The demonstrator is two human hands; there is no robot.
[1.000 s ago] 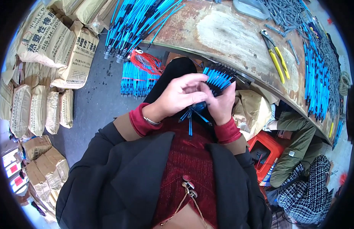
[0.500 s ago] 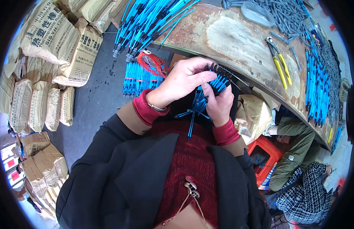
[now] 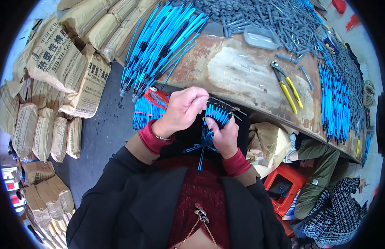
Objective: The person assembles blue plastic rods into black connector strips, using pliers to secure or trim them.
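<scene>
A fan-shaped bundle of thin blue rods with black ends (image 3: 217,113) is held over my lap, and my right hand (image 3: 224,139) is closed around it, thumb on top. The rods' black ends sit in a row along thin metal wires whose tips stick out at the right. Below the grip, several rods splay out downward. My left hand (image 3: 183,108) is pinched at the left end of that row, knuckles up; what its fingertips hold is too small to make out. Red cord (image 3: 156,98) hangs just left of it, below the table edge.
The worn wooden table (image 3: 242,93) carries yellow-handled pliers (image 3: 288,87), a clear tray (image 3: 261,38), piled grey parts (image 3: 279,20) and blue rods (image 3: 161,41). Paper sacks (image 3: 55,58) stack at left. A red stool (image 3: 283,186) and a co-worker's green sleeve (image 3: 319,178) are at right.
My left hand has shifted from over the black ends to the left end of the row, uncovering more of the bundle. The whole view has also shifted, showing more of the table.
</scene>
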